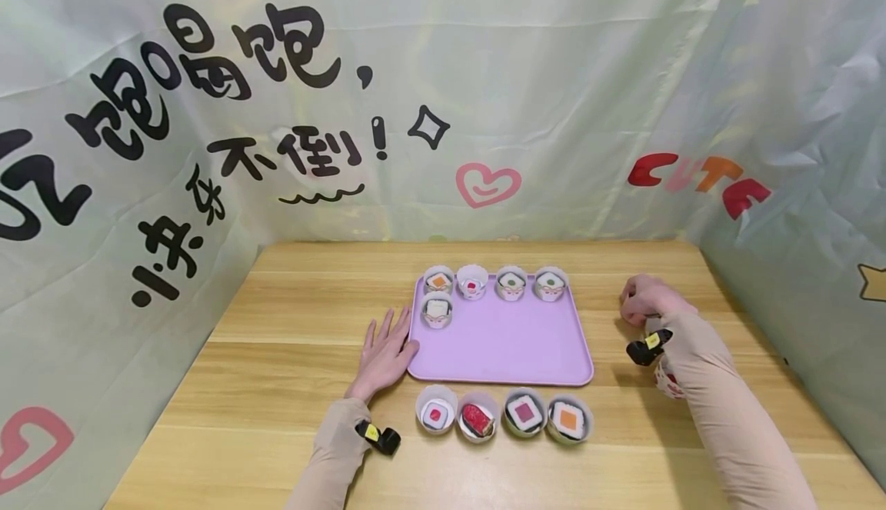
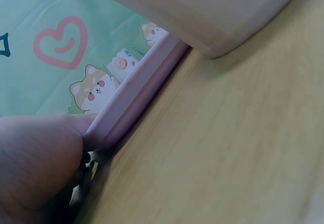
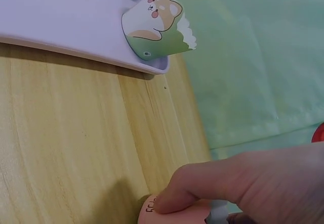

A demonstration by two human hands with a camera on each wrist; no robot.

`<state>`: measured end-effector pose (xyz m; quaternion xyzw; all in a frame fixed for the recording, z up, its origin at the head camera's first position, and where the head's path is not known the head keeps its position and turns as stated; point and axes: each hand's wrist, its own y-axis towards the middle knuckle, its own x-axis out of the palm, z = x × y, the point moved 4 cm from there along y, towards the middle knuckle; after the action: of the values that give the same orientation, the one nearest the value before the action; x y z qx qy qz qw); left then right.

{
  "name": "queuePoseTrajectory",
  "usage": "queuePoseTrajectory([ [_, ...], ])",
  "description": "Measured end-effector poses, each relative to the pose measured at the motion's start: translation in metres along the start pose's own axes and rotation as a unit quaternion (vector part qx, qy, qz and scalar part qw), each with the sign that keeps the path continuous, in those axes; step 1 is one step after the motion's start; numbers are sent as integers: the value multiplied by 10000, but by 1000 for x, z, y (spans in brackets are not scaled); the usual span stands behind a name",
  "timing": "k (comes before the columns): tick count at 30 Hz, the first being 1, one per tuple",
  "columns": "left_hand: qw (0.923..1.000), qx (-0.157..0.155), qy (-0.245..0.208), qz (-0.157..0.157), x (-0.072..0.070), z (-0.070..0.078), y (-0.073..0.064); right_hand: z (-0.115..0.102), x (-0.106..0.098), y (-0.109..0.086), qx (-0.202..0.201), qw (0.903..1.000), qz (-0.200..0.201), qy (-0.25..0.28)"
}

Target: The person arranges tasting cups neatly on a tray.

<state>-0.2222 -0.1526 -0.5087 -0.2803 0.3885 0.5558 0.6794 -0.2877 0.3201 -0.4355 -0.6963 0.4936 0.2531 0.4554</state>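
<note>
- Left hand [image 1: 384,356] — fingers spread, thumb against left edge of purple tray [image 1: 515,348], likely steadying it.
- Right hand [image 1: 651,301] — fingers curled, gripping pink cup [image 3: 174,218] at worktop's [image 1: 277,356] right, probably for control.

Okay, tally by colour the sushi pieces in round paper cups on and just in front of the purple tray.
White sushi, orange centre: 2
White sushi, green centre: 2
White sushi, red centre: 2
White sushi, purple centre: 1
Plain white sushi: 1
Red-topped sushi: 1
Total: 9
</note>
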Motion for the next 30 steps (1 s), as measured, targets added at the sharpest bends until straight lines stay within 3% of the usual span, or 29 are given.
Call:
queuePoseTrajectory([
  [6,10000,-19,-9,-4,-2,1,0,-3,-4,-3,-9,9997,229,-86],
  [14,10000,-16,13,1,-1,0,0,-6,-9,-5,-40,9991,357,226],
  [22,10000,-9,20,3,-1,1,0,-13,-17,-8,-201,9961,858,-100],
  [30,10000,-9,38,5,-1,1,0,-21,-18,-10,-257,9940,1020,293],
])
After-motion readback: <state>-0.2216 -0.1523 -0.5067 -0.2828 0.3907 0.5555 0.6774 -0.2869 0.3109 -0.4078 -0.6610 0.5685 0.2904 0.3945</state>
